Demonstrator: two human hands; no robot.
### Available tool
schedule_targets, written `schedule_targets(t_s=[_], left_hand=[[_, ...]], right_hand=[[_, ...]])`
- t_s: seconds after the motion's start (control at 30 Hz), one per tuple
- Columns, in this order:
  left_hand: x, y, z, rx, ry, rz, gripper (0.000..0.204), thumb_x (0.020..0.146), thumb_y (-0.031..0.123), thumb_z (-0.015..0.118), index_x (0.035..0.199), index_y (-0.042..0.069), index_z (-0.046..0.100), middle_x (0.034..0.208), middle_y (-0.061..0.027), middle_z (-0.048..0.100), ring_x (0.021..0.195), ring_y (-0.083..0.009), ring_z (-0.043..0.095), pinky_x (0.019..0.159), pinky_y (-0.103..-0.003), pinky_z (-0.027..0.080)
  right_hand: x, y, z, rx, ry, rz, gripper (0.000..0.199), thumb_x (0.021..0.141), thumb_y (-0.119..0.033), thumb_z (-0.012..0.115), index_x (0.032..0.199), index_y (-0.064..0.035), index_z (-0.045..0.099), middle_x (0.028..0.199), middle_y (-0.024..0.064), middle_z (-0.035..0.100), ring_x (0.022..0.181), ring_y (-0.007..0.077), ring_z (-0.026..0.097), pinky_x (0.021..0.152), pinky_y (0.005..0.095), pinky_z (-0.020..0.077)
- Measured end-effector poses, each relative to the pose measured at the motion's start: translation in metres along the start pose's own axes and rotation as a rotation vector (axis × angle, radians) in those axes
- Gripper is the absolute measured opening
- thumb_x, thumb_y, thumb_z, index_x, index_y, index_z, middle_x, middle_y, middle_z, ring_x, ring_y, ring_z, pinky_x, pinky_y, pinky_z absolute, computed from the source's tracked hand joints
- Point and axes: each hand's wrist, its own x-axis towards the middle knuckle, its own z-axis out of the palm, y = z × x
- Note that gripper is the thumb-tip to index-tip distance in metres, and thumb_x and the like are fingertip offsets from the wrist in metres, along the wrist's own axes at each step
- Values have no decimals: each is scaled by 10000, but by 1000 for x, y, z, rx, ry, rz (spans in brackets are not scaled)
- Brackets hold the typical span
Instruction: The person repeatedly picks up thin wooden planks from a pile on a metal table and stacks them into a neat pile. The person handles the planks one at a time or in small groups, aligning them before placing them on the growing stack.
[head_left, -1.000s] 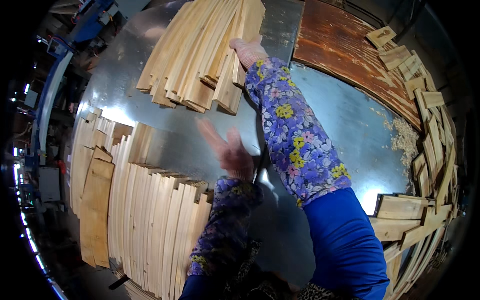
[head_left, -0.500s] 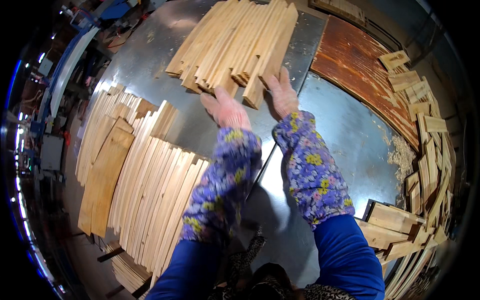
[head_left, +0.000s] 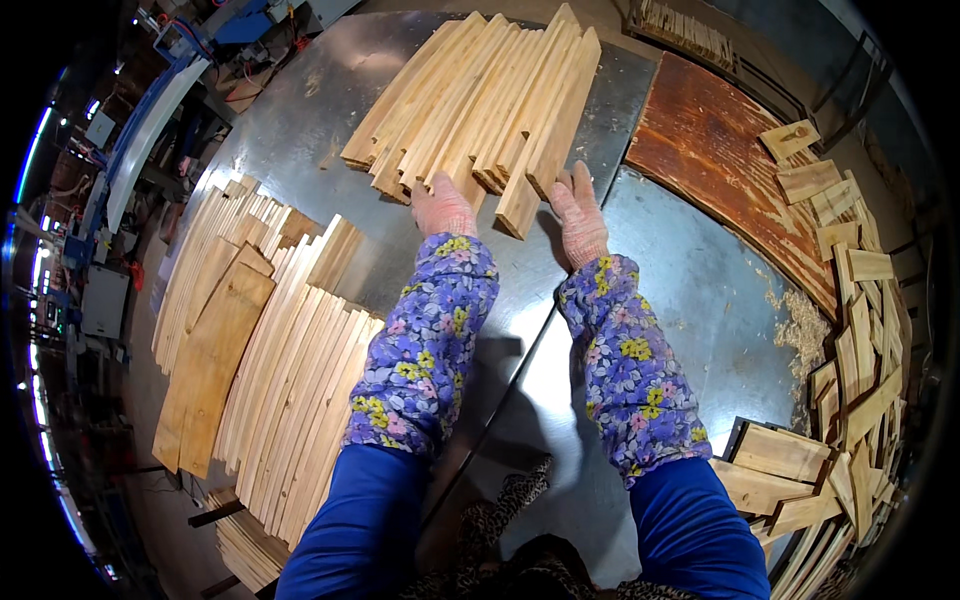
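Wood: one pile of boards (head_left: 470, 100), two hands (head_left: 443, 207) (head_left: 581, 222) (both unclenched) at its near end.

Narrow light strips (head_left: 34, 155) are glowing at far left while brownish floor (head_left: 160, 530) is showing around a shiny metal table (head_left: 690, 310).

Woodworking workshop, bundled wooden boards (head_left: 490, 95) on a metal-topped table (head_left: 680, 290), jumbled offcuts (head_left: 860, 350), scattered pale shavings (head_left: 800, 330)
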Motion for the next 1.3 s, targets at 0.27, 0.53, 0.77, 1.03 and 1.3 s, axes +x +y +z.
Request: schedule_targets(t_s=[0.27,0.53,0.77,1.03,1.3], left_hand=[[-25,26,2,-49,-363,-14,706,989,487,744,1425,-62,657,1337,-280,701,1201,-386,695,1062,-472,534],[48,27,17,87,-804,-178,604,1046,504,678,1437,44,674,1345,-157,718,1172,-296,704,951,-491,607],[34,41,13,284,-823,-10,571,1082,503,631,1466,81,644,1404,-190,708,1279,-336,668,1028,-534,540],[23,66,-7,52,-882,-164,660,975,580,770,1454,137,672,1367,-92,697,1214,-245,632,1029,-460,525],[58,63,-133,-346,-728,-136,442,1075,274,639,1429,28,541,1372,-135,580,1157,-311,681,909,-512,613]], right_hand=[[0,-4,-17,161,75,67,1123,1007,-493,785,1796,-131,73,1790,152,337,1544,316,431,1240,440,372],[-7,-25,2,164,50,-20,1094,1018,-183,791,1758,14,11,1786,244,284,1648,338,302,1344,421,257],[-2,-18,4,68,44,-34,976,1045,-258,741,1759,0,127,1717,213,415,1587,318,397,1313,415,308],[-2,-19,0,-193,70,-91,943,1023,-397,750,1740,-30,260,1681,211,472,1562,320,435,1306,411,313],[38,-34,24,-561,62,-29,847,1020,-465,718,1688,-64,386,1579,290,584,1485,438,544,1254,437,384]])
